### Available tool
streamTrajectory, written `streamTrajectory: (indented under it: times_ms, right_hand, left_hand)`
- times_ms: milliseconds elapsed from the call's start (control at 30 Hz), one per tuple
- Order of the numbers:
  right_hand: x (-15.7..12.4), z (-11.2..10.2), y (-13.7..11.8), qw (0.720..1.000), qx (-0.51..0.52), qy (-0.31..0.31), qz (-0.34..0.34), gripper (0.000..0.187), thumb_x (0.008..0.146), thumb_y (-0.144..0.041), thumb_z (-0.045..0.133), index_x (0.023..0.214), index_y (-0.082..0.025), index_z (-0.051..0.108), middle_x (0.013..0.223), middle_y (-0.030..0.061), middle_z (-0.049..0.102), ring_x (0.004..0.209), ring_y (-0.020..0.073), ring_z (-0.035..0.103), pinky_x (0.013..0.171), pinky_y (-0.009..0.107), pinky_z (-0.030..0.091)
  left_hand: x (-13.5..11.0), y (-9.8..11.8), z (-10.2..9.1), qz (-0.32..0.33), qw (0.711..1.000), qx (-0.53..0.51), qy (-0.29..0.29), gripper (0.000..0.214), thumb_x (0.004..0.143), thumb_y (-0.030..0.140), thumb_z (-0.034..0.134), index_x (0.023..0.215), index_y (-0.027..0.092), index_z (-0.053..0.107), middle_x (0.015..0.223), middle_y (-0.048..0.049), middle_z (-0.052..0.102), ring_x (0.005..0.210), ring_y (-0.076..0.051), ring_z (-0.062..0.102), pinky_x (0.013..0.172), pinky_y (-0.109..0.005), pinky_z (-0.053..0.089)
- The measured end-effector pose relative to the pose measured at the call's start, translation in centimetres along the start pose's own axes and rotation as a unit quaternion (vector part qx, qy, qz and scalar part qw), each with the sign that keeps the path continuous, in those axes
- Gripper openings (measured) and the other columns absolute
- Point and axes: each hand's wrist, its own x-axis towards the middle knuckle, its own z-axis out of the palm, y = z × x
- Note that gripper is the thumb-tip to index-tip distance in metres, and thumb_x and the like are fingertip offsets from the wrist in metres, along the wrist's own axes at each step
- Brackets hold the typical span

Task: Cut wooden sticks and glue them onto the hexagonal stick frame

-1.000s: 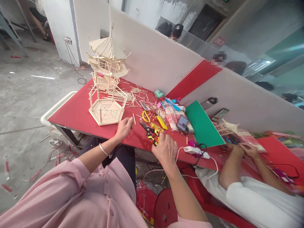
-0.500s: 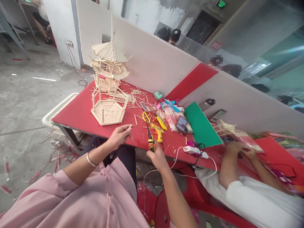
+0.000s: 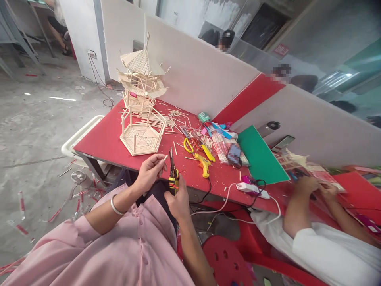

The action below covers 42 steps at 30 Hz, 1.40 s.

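My left hand [image 3: 151, 171] pinches a short wooden stick [image 3: 165, 158] between thumb and fingertips, just over the table's front edge. In my right hand [image 3: 178, 197] are yellow-and-black long-nose pliers [image 3: 174, 176], their slim jaws pointing up, slightly parted and close beside the stick's end. The jaws do not clearly touch the stick. Beyond my left hand stands a hexagonal base of wooden sticks [image 3: 142, 139] with upright posts and rails. Behind it rises a tiered pagoda model [image 3: 143, 65] of the same pale sticks.
Loose sticks [image 3: 160, 121] lie scattered over the red table [image 3: 101, 135]. A yellow glue gun [image 3: 203, 163], yellow-handled scissors [image 3: 188, 145] and a green board [image 3: 258, 159] are to the right. A white power strip [image 3: 253, 190] lies near the front edge. A co-worker's hands [image 3: 318, 188] work at far right.
My right hand has brought the pliers left and up beside the stick in my left hand, from near the glue gun. The whole view has shifted slightly.
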Motion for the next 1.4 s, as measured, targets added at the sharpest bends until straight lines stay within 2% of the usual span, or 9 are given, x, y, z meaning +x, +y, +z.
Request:
streamTrajectory:
  times_ms: [100, 267, 400, 567, 767, 1000, 1133, 1267, 1400]
  right_hand:
    - [-0.2, 0.3, 0.0, 1.000, 0.005, -0.004, -0.009, 0.064, 0.065, -0.022, 0.055, 0.129, -0.017, 0.050, 0.117, 0.0111, 0.060, 0.111, 0.0286, 0.057, 0.100, 0.046, 0.044]
    - [-0.4, 1.1, -0.5, 0.999, 0.018, 0.015, -0.027, 0.063, 0.064, -0.019, 0.057, 0.127, -0.020, 0.053, 0.117, 0.0098, 0.060, 0.111, 0.0296, 0.056, 0.099, 0.048, 0.044]
    - [-0.4, 1.4, -1.1, 0.998, 0.044, 0.016, -0.041, 0.057, 0.065, -0.018, 0.056, 0.122, -0.022, 0.055, 0.118, 0.0090, 0.061, 0.112, 0.0293, 0.056, 0.099, 0.047, 0.044]
    - [-0.6, 1.4, -1.3, 0.999, 0.032, 0.019, -0.038, 0.059, 0.064, -0.018, 0.059, 0.123, -0.021, 0.055, 0.116, 0.0098, 0.061, 0.111, 0.0306, 0.056, 0.097, 0.046, 0.045]
    - [-0.7, 1.6, -1.7, 0.996, 0.073, 0.000, -0.056, 0.058, 0.064, -0.016, 0.055, 0.122, -0.023, 0.055, 0.116, 0.0074, 0.061, 0.110, 0.0279, 0.058, 0.096, 0.043, 0.047]
    - [-0.8, 1.7, -1.6, 0.997, 0.022, 0.013, -0.079, 0.061, 0.064, -0.018, 0.055, 0.125, -0.020, 0.052, 0.114, 0.0106, 0.059, 0.110, 0.0312, 0.055, 0.100, 0.051, 0.043]
    - [-0.9, 1.8, -1.6, 0.995, 0.051, -0.002, -0.085, 0.056, 0.064, -0.017, 0.053, 0.121, -0.022, 0.053, 0.112, 0.0089, 0.059, 0.109, 0.0293, 0.056, 0.098, 0.049, 0.045]
    - [-1.1, 1.9, -1.8, 0.994, 0.057, 0.015, -0.093, 0.061, 0.063, -0.015, 0.053, 0.124, -0.022, 0.052, 0.114, 0.0085, 0.060, 0.110, 0.0285, 0.056, 0.099, 0.048, 0.045]
    - [-1.3, 2.0, -1.9, 0.996, 0.044, 0.015, -0.079, 0.050, 0.064, -0.015, 0.053, 0.114, -0.023, 0.054, 0.106, 0.0072, 0.060, 0.101, 0.0267, 0.058, 0.092, 0.045, 0.048]
  left_hand:
    - [-0.2, -0.2, 0.0, 0.012, 1.000, -0.014, 0.006, 0.045, 0.073, 0.051, 0.078, 0.095, 0.018, 0.057, 0.063, 0.0046, 0.058, 0.042, -0.004, 0.041, 0.034, -0.014, 0.022]
    - [-0.4, 0.1, -0.1, -0.013, 0.999, -0.043, 0.014, 0.042, 0.071, 0.048, 0.081, 0.089, 0.017, 0.059, 0.058, 0.0073, 0.049, 0.041, -0.003, 0.038, 0.032, -0.012, 0.020]
    - [-0.7, 0.4, -0.1, -0.006, 0.998, -0.066, 0.019, 0.040, 0.070, 0.044, 0.083, 0.087, 0.016, 0.060, 0.062, 0.0055, 0.053, 0.042, -0.003, 0.043, 0.031, -0.011, 0.023]
    - [-0.8, 0.3, -0.1, 0.034, 0.995, -0.086, 0.027, 0.038, 0.069, 0.036, 0.085, 0.092, 0.016, 0.063, 0.067, 0.0043, 0.059, 0.043, -0.003, 0.049, 0.032, -0.010, 0.026]
    - [-0.8, 0.0, -0.3, 0.056, 0.992, -0.103, 0.048, 0.034, 0.068, 0.033, 0.086, 0.093, 0.017, 0.072, 0.061, 0.0040, 0.058, 0.042, -0.004, 0.049, 0.031, -0.010, 0.027]
    - [-0.8, -0.7, -0.6, 0.141, 0.986, -0.062, 0.055, 0.016, 0.072, 0.028, 0.083, 0.085, 0.018, 0.079, 0.064, 0.0027, 0.054, 0.044, -0.004, 0.050, 0.031, -0.012, 0.028]
    - [-0.9, -0.9, -0.6, 0.149, 0.986, -0.051, 0.047, 0.015, 0.077, 0.027, 0.080, 0.090, 0.021, 0.080, 0.064, 0.0030, 0.052, 0.045, -0.003, 0.048, 0.032, -0.012, 0.028]
    - [-0.9, -1.1, -0.6, 0.161, 0.986, -0.035, 0.041, 0.013, 0.078, 0.026, 0.078, 0.091, 0.022, 0.080, 0.065, 0.0032, 0.050, 0.045, -0.003, 0.048, 0.033, -0.013, 0.029]
    - [-0.9, -1.4, -1.0, 0.174, 0.984, -0.005, 0.038, 0.013, 0.079, 0.025, 0.077, 0.092, 0.023, 0.080, 0.067, 0.0028, 0.052, 0.047, -0.004, 0.049, 0.035, -0.014, 0.031]
